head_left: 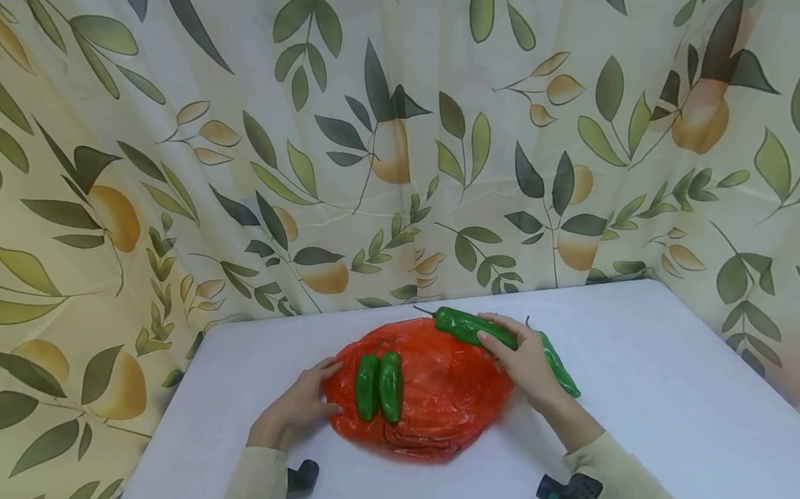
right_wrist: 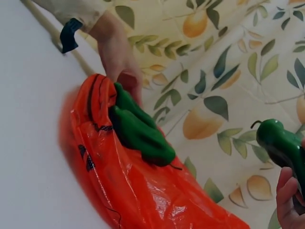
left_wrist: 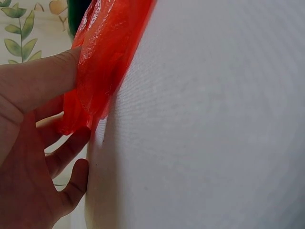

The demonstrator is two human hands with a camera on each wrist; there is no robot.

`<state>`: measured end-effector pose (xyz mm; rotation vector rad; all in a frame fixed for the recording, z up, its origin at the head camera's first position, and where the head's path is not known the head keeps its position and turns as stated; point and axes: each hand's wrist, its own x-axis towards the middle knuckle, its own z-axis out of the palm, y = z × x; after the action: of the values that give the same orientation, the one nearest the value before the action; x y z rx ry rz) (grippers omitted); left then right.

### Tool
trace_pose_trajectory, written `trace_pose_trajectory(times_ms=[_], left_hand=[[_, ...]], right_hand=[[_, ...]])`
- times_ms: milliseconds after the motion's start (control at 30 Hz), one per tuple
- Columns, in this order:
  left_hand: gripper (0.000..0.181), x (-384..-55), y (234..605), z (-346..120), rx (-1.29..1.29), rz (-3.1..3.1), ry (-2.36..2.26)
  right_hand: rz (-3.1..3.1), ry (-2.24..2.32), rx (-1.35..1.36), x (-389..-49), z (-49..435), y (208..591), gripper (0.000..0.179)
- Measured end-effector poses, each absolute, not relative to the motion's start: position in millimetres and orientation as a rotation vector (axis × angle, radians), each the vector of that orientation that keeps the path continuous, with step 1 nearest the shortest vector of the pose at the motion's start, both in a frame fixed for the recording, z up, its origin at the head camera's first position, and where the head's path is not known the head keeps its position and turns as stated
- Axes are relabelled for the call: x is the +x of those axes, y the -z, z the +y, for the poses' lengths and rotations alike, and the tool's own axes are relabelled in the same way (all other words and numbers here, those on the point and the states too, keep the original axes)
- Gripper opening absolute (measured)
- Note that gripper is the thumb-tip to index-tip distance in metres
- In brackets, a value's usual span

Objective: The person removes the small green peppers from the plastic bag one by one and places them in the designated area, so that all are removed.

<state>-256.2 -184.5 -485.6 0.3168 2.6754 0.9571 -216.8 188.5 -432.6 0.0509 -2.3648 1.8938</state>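
Observation:
A bright red plastic bag (head_left: 447, 402) with black print lies on the white table, puffed and crinkled. My left hand (head_left: 306, 394) holds its left edge; in the left wrist view red film covers the tip of the thumb (left_wrist: 52, 78) and part of the fingers. Two green peppers (head_left: 391, 387) lie side by side on the bag's left half. Over the bag's upper right, my right hand (head_left: 525, 361) grips a long green pepper (head_left: 465, 324), stem pointing left. Just right of that hand, another green pepper (head_left: 559, 366) rests on the table, partly hidden by it.
The white table (head_left: 665, 385) reaches back to a curtain (head_left: 407, 163) printed with leaves and fruit. Dark wrist camera mounts (head_left: 570, 492) sit by both sleeves, low over the tabletop.

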Motion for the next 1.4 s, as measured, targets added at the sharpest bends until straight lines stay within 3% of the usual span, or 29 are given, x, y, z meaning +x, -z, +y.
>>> trace_pose_trajectory(times_ms=[500, 1200, 1400], left_hand=[[0.077, -256.8, 485.4, -185.5, 0.330, 2.682, -0.960], [0.077, -256.9, 485.3, -184.2, 0.317, 2.670, -0.975], [0.077, -256.5, 486.0, -184.6, 0.319, 2.667, -0.987]], right_hand=[[-2.321, -2.015, -0.131, -219.6, 200.5, 418.7, 0.050], [-2.192, -2.150, -0.036, -218.3, 223.2, 411.1, 0.029], [-2.227, -2.077, -0.018, -217.7, 226.6, 409.6, 0.043]])
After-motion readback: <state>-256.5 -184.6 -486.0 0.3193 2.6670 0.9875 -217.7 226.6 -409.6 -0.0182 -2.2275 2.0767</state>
